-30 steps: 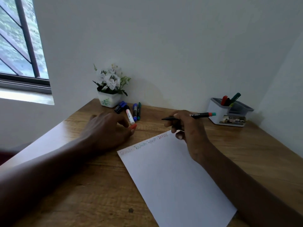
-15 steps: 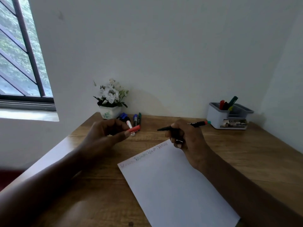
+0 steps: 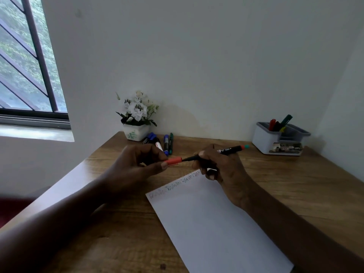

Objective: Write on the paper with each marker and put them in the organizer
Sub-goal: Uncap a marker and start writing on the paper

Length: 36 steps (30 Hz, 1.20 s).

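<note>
Marker, black with an orange band and teal end, is gripped in the right hand. Its tip meets the orange cap pinched by the left hand, above one written-on paper. Four or five loose markers lie by the flowerpot. At least three stand in the one organizer.

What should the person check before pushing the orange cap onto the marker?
1. The left hand pinches the orange cap: ok.
2. The right hand grips the marker: ok.
3. The marker's tip points at the cap's open end: ok.
4. This marker's writing is on the paper: cannot tell, the right hand covers the row's end.
5. The organizer has room: ok, some compartments look free.
6. All markers finished: not ok, several loose markers lie by the flower pot.
</note>
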Each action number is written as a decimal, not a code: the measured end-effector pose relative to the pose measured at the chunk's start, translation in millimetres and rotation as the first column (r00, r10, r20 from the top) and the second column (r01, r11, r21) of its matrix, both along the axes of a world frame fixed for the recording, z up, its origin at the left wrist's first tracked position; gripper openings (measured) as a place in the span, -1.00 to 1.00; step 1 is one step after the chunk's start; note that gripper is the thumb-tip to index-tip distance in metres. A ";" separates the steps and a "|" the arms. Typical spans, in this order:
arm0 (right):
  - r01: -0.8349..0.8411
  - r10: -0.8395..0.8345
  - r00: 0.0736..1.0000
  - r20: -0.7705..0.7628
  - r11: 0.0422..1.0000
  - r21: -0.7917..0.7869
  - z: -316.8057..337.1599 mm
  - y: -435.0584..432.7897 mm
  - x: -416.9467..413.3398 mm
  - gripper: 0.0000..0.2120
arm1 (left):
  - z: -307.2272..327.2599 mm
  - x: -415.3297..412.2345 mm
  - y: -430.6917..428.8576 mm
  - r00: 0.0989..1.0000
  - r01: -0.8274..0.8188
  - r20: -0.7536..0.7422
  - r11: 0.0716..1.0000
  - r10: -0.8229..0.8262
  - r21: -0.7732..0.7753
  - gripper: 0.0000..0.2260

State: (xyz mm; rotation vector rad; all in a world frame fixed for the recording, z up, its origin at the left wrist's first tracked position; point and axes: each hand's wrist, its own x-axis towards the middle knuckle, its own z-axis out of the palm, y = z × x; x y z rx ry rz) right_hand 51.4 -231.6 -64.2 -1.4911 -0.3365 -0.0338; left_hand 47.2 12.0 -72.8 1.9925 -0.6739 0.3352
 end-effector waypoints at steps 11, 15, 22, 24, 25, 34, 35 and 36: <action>-0.118 0.122 0.991 0.058 0.991 -0.063 2.0 5.1 -7.4 -0.88 | -1.2 -2.5 -2.4 0.995 0.085 -0.042 0.995 -0.088 -0.054 -0.91; -0.089 0.096 0.993 0.069 0.991 -0.098 0.9 10.0 -11.0 -0.84 | -0.1 -6.0 -3.2 0.986 0.144 -0.075 0.985 -0.152 -0.098 -0.92; -0.125 0.123 0.991 0.061 0.991 0.039 3.2 22.2 -12.4 -0.86 | -1.8 -11.0 -8.2 0.968 0.157 -0.144 0.946 -0.203 -0.283 -0.85; -0.127 0.127 0.987 0.095 0.992 0.001 2.7 24.2 -15.3 -0.90 | -3.8 -12.9 -15.6 0.949 0.208 -0.178 0.942 -0.259 -0.263 -0.83; -0.120 0.126 0.983 0.132 0.991 -0.052 2.3 25.2 -17.6 -0.92 | -4.6 -14.7 -21.5 0.932 0.259 -0.190 0.935 -0.307 -0.242 -0.84; 0.220 -0.193 0.922 0.336 0.974 -0.045 9.7 10.6 -8.2 -0.92 | -1.8 -0.9 -2.7 0.984 -0.141 0.135 0.971 0.116 0.191 -0.77; 0.256 -0.221 0.916 0.336 0.965 -0.063 8.6 8.0 -5.8 -0.91 | -3.1 0.2 0.7 0.978 -0.190 0.133 0.954 0.162 0.231 -0.75; 0.283 -0.232 0.909 0.347 0.954 -0.103 7.8 5.8 -3.9 -0.86 | -3.7 1.2 3.2 0.973 -0.222 0.123 0.938 0.196 0.267 -0.71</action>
